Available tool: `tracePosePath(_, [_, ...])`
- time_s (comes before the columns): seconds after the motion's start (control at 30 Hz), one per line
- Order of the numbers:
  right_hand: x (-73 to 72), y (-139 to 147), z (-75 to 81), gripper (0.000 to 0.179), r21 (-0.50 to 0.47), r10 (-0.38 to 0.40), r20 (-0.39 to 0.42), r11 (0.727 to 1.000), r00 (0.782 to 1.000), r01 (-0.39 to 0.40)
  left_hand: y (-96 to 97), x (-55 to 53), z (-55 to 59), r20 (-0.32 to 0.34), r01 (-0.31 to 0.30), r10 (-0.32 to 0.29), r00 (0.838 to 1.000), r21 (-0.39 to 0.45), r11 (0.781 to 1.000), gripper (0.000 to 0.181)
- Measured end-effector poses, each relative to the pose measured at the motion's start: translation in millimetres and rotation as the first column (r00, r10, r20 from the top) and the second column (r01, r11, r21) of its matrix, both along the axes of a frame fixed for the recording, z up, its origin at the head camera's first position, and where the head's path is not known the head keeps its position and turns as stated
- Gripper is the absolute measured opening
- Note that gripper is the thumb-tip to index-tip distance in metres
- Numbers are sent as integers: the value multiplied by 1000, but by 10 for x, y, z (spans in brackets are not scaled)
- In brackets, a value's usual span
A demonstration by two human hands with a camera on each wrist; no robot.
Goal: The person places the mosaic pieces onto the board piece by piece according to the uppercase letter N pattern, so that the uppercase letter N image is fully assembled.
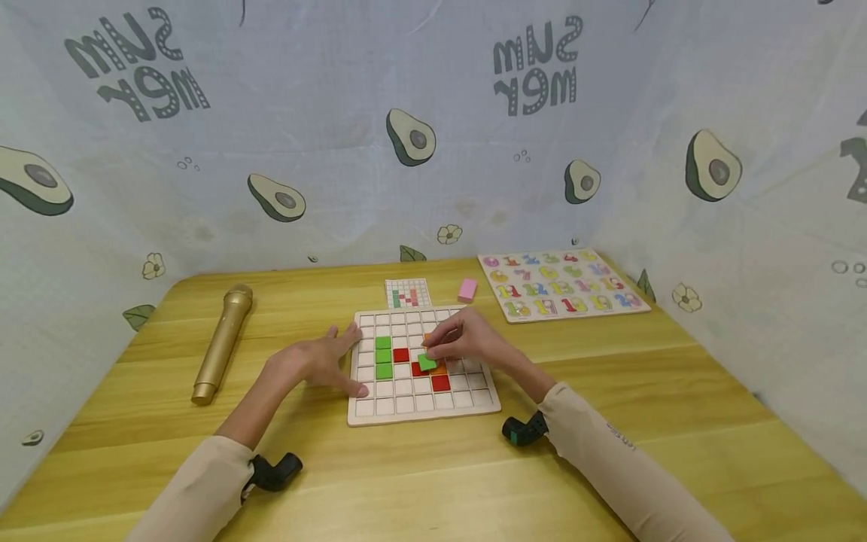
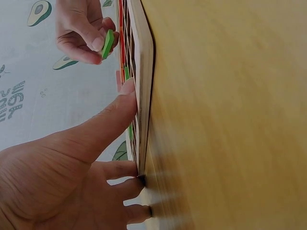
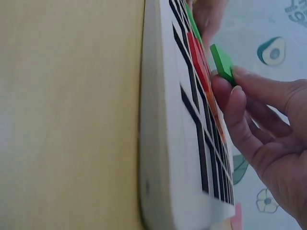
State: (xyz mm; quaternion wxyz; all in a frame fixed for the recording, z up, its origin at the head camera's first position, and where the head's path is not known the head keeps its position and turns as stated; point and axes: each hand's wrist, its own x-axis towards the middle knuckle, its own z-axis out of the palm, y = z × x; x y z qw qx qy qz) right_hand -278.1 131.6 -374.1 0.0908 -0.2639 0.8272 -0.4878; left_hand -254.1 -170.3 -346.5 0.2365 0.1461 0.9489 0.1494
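Note:
A white wooden grid board (image 1: 406, 404) lies on the table with coloured square tiles in its cells. Three green tiles (image 1: 384, 370) stand in a column on its left side, with red tiles (image 1: 401, 354) and orange ones (image 1: 440, 368) to their right. Between thumb and fingertips, my right hand (image 1: 467, 336) pinches a loose green tile (image 3: 222, 64), tilted just above the red and orange tiles. My left hand (image 1: 318, 363) rests at the board's left edge, fingers spread. Its thumb (image 2: 108, 124) lies on the board's rim.
Behind the board lies a small pattern card (image 1: 408, 293) with a coloured grid. A pink block (image 1: 467, 290) sits to its right. A number puzzle board (image 1: 562, 286) occupies the back right, and a gold microphone (image 1: 223, 342) lies at the left. A printed cloth (image 1: 339, 150) hangs behind the table.

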Motion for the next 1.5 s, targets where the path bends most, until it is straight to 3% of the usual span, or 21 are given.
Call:
tracePosePath(0.33, [107, -319, 0, 17, -19, -33, 55, 999, 998, 34, -8, 2, 2, 0, 6, -6, 1000, 0, 1000, 120])
tracePosePath(0.9, [302, -634, -32, 9, -92, -39, 32, 995, 999, 42, 35, 0, 29, 3, 4, -4, 1000, -9, 1000, 122])
tracePosePath(1.13, [325, -719, -25, 10, -30, -71, -67, 997, 995, 69, 40, -9, 42, 5, 9, -9, 1000, -5, 1000, 122])
tracePosePath(1.5, [339, -730, -40, 8, 25, -60, -75, 998, 995, 62, 45, -15, 34, 3, 7, -7, 1000, -18, 1000, 122])
